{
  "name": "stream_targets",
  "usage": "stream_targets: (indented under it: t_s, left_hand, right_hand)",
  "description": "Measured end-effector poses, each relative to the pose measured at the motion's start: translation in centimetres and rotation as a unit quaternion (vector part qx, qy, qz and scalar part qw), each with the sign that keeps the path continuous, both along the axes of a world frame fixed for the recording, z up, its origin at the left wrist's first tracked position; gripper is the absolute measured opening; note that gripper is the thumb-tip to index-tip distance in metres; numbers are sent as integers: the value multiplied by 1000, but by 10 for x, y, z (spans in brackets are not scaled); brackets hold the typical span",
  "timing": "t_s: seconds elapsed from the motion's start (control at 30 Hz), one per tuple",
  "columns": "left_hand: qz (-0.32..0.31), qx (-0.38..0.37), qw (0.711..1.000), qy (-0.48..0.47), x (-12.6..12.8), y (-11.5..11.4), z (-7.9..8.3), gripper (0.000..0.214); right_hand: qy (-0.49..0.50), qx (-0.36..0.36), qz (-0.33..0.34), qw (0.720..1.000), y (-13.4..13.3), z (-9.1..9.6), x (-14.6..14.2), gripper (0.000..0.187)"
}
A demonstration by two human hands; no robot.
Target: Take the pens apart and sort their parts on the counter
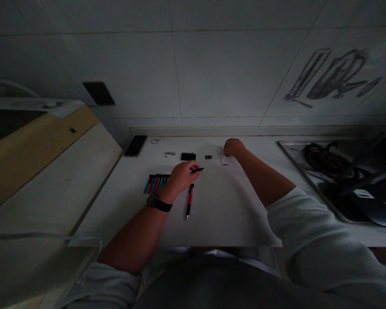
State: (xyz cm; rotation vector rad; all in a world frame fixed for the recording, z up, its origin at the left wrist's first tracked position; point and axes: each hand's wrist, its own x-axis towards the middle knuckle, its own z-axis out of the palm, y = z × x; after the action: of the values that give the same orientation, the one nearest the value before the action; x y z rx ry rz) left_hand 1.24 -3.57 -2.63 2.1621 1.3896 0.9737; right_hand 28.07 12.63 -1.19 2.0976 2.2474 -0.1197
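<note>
My left hand [181, 176], with a dark watch on the wrist, is closed around a thin black pen part [197, 170] that sticks out to the right. Just below it a red and black pen [189, 201] lies on the white counter [225, 206]. Left of the hand lies a row of blue and red pen barrels [156, 182]. My right hand [233, 147] reaches to the far side, fingers curled over a pale flat strip [223, 157]; what it grips is hidden.
Along the back lie small springs [170, 153], a black block of parts [188, 156], a tiny dark piece [208, 157] and a phone [135, 145]. A gas hob [337, 171] fills the right side. A wooden worktop [35, 146] rises at left.
</note>
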Motion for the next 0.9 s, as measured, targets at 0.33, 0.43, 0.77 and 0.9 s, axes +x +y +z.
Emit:
stream_targets:
  t_s: [0.33,0.43,0.77,0.9]
  left_hand:
    - [59,-46,968,-239,-1,8,4,20]
    - [60,-68,952,-294,-1,12,2,25]
    - [60,-66,942,-323,0,13,0,29]
    - [91,-62,945,-309,-2,13,1,26]
  right_hand:
    - [442,-23,235,865,-79,7,-43,26]
    - [516,-30,260,815,-97,10,-61,26]
    - [593,-71,213,773,-99,10,-74,31]
    - [468,42,213,857,-74,14,-51,24]
